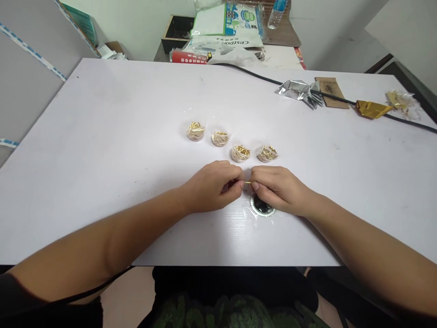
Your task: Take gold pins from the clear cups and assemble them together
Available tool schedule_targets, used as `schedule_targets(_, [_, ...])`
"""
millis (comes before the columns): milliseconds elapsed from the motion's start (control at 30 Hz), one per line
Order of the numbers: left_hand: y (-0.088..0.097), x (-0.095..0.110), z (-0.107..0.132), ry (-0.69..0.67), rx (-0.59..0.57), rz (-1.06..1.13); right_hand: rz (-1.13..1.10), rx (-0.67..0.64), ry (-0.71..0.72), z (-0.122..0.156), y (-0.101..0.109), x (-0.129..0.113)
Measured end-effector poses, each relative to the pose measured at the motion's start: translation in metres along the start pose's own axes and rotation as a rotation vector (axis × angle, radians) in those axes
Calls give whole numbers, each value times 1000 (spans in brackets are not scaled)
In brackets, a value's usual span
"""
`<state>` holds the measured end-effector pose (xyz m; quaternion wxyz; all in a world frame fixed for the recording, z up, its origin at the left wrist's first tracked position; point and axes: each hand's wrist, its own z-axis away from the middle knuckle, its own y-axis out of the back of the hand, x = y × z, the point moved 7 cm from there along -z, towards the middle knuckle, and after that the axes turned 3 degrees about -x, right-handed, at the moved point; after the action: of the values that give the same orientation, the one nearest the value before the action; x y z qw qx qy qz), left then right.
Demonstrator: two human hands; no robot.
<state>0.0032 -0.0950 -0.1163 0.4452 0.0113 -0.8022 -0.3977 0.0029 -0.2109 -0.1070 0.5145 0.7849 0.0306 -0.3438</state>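
Observation:
My left hand (213,187) and my right hand (278,189) meet at the near middle of the white table (119,136). Both pinch a small gold pin (246,182) between their fingertips, one at each end. Under my right hand lies a round dark dish (262,207) on a scrap of clear plastic. Just beyond my hands stand several small clear cups of gold metal parts in a slanting row (195,131), (220,138), (241,153), (266,153).
A black cable (259,76) runs across the far right of the table. Beside it lie a silver foil bag (296,89), a brown card (330,91), a gold foil bag (371,109) and a clear bag (403,101). Boxes and packets (225,27) pile up behind the table.

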Motion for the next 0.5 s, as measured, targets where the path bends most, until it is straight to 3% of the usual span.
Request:
schedule_targets(267, [1, -1, -1, -8, 6, 33, -13, 18, -31, 0, 2, 1])
schedule_targets(500, [0, -6, 0, 63, -23, -24, -52, 0, -95, 1, 0, 6])
